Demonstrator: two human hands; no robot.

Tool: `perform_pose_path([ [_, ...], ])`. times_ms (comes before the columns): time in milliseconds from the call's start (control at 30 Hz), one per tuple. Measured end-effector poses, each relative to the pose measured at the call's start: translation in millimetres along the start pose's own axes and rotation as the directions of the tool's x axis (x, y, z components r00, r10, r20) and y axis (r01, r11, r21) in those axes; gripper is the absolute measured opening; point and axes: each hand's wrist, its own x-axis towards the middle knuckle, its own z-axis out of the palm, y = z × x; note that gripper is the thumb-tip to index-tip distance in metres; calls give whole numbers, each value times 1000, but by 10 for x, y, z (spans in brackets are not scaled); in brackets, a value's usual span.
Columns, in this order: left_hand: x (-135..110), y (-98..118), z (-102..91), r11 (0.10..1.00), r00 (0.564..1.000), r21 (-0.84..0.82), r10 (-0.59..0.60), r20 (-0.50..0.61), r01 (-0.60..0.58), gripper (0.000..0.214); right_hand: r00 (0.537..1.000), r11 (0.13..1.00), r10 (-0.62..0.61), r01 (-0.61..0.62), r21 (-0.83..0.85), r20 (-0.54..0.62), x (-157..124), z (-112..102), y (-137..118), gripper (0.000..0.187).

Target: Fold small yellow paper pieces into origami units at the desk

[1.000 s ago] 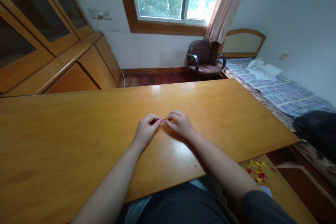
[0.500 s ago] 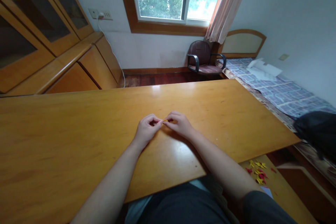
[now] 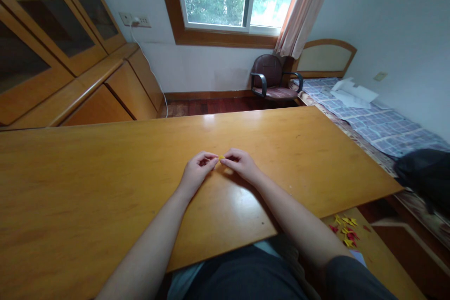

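Note:
Over the wooden table (image 3: 105, 173), my left hand (image 3: 199, 168) and my right hand (image 3: 241, 163) meet fingertip to fingertip. Between them is a small yellow folded paper piece (image 3: 221, 157), pinched from both sides. Most of it is hidden by the fingers, so its exact shape cannot be made out. Both hands are closed, thumb against forefinger. On a lower surface to my right lie several small yellow and red folded paper pieces (image 3: 348, 232), which look like the same kind of thing.
The lower wooden surface (image 3: 383, 258) sits beside the table's right front edge, with a pale sheet (image 3: 357, 257) on it. Beyond the table stand an armchair (image 3: 270, 77) and a bed (image 3: 379, 126) bearing a black bag (image 3: 425, 176). A cabinet (image 3: 70, 56) is at the left.
My fingertips have shifted slightly, and more of the yellow paper piece shows between them. The right fingers have straightened a little. Both forearms are almost where they were.

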Motion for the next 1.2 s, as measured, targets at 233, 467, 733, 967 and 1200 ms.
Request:
perform_pose_path([
  [233, 1, 8, 1, 995, 998, 79, 61, -5, -60, 22, 999, 999, 41, -41, 9, 13, 10, 8, 16, 21],
  [467, -8, -55, -11, 970, 984, 177, 176, -34, -167, 20, 999, 999, 31, -29, 46, -40, -4, 13, -54, 19],
  [733, -46, -12, 16, 937, 963, 248, 265, -44, -247, 14, 992, 992, -112, 108, -60, -61, -7, 7, -87, 14],
  [967, -44, 28, 26, 920, 953, 266, 302, -9, -289, 12, 990, 992, -109, 103, -72, -93, -16, 20, -119, 11],
  [1200, -40, -32, 8, 938, 967, 257, 252, -45, -233, 15, 994, 998, -62, 59, -38, -93, -15, 36, -105, 11],
])
